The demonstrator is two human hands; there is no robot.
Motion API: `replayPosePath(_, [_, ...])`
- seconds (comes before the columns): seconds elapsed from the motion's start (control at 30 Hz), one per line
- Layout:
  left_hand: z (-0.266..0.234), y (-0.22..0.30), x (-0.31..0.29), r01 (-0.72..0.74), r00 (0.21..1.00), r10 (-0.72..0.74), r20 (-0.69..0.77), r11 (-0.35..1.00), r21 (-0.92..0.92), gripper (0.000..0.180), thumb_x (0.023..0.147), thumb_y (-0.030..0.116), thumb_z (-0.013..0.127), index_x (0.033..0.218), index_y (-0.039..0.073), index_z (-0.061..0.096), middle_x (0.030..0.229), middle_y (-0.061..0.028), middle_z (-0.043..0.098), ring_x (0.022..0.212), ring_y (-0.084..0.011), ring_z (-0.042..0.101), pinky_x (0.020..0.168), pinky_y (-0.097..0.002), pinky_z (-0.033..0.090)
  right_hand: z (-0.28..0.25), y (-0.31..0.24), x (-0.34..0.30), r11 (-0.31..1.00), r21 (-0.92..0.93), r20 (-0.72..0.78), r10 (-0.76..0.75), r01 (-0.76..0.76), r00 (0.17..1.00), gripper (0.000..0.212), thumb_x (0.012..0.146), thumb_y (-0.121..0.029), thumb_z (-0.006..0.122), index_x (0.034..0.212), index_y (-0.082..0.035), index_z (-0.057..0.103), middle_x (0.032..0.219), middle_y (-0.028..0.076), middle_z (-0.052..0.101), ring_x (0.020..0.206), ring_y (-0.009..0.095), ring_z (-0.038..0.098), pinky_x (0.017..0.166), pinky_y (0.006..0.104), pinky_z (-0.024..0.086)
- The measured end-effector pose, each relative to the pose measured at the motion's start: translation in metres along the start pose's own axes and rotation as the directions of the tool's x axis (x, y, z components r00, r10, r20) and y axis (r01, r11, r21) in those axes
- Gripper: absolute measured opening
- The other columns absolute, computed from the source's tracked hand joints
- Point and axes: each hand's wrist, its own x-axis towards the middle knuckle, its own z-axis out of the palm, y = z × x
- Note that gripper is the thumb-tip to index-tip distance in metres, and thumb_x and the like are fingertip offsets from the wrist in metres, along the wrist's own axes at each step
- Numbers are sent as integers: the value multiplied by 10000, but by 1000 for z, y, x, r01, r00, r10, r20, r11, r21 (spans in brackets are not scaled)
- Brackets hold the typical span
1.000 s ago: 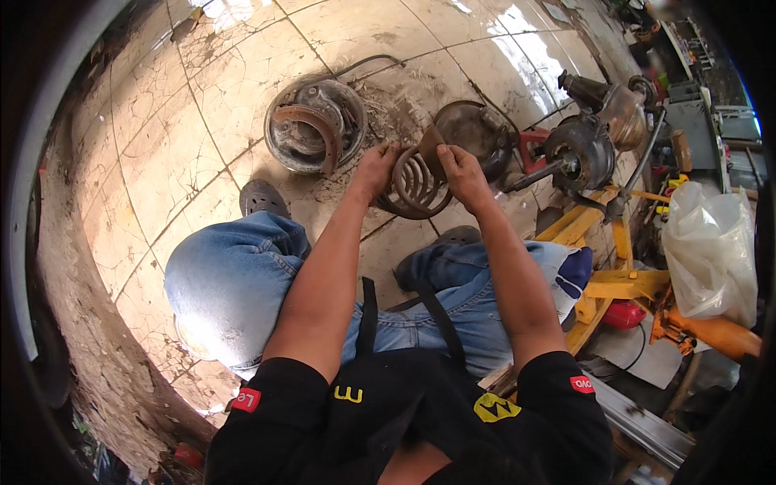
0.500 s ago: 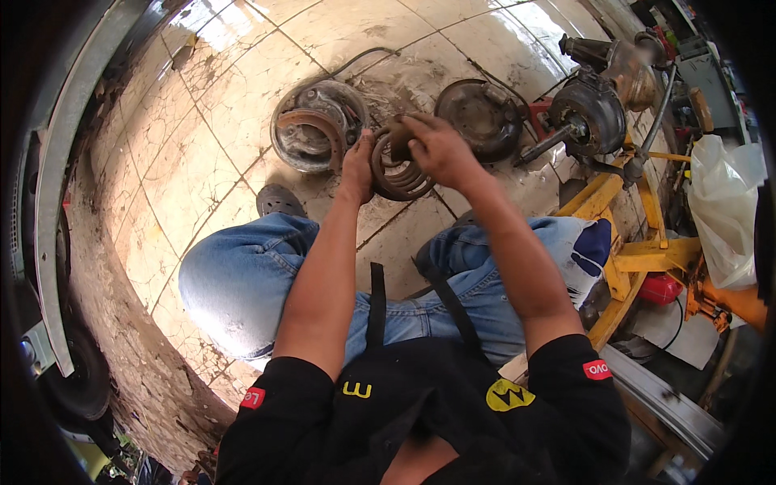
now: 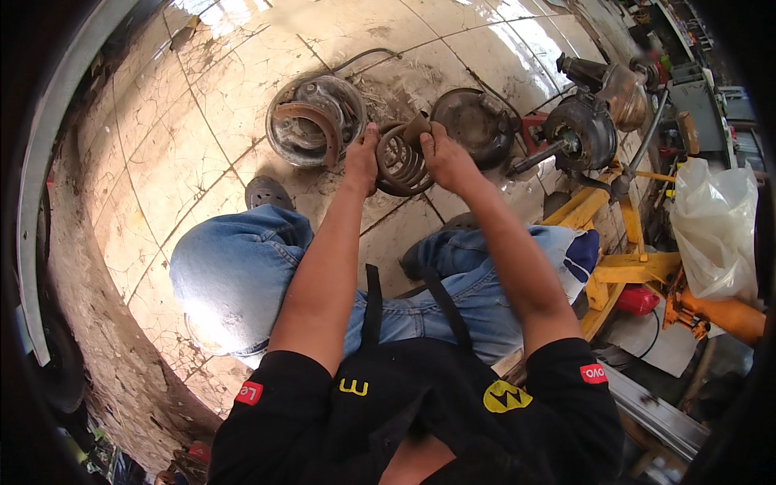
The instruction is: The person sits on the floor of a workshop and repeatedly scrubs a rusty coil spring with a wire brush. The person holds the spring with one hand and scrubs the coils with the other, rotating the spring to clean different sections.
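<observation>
A rusty coil spring, its dark steel turns wound thick and close, is held just above the tiled floor between both hands. The left hand is clenched on its left side, and the right hand is clenched over the top right, where a brownish stub, perhaps a shaft or tool end, pokes out (too small to tell which). The step in hand looks like working the spring by force, turning or compressing it; the next move would call for a steady two-handed hold so the sprung steel does not slip.

Just left of it on the floor lies a round brake drum with a curved, rust-coloured brake shoe across it. To the right lies a dark backing plate, then a greasy axle hub, and beyond it a yellow jack frame and a white plastic bag.
</observation>
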Motion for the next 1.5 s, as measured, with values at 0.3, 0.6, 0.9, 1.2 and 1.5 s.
replayPosePath(0.3, [-6, -9, 8, -41, 999, 42, -6, 990, 138, 465, 946, 438, 561, 1027, -11, 646, 785, -29, 597, 618, -132, 524, 569, -280, 456, -4, 22, 26, 888, 387, 222, 171, -247, 960, 496, 994, -399, 347, 1177, 19, 540, 996, 276, 618, 987, 345, 601, 958, 396, 417])
replayPosePath(0.6, [9, -8, 9, -98, 994, 103, -25, 981, 169, 479, 932, 446, 565, 896, -23, 654, 773, -35, 600, 664, -140, 515, 611, -304, 425, -2, 46, 23, 588, 697, 341, 230, -410, 911, 528, 1020, -457, 335, 1343, -66, 479, 1296, 67, 547, 1155, 189, 537, 956, 340, 464])
replayPosePath(0.9, [2, -5, 18, -51, 999, 52, 6, 998, -22, 516, 945, 415, 572, 1128, -67, 598, 970, -98, 626, 855, -175, 587, 762, -326, 484, -15, 13, 27, 265, 757, 504, 345, -598, 791, 700, 938, -575, 469, 1368, -23, 466, 1372, 102, 490, 1217, 240, 482, 1017, 402, 401])
replayPosePath(1.2, [8, -12, 24, -71, 997, 74, -32, 995, 68, 512, 943, 471, 548, 1003, -33, 616, 643, 21, 428, 558, -93, 374, 522, -317, 328, 11, 18, 18, 595, 667, 99, 526, -448, 845, 794, 933, -627, 386, 1470, -46, 308, 1480, 195, 351, 1382, 336, 306, 1105, 415, 270])
replayPosePath(1.5, [7, -3, 14, -7, 1000, 7, 4, 999, 39, 477, 979, 403, 507, 1136, -38, 599, 988, -105, 641, 855, -184, 616, 738, -330, 520, 13, 3, 13, 983, -185, -155, -48, 18, 987, 485, 982, -362, 368, 1324, -30, 459, 1287, 211, 523, 1200, 424, 461, 1030, 478, 339])
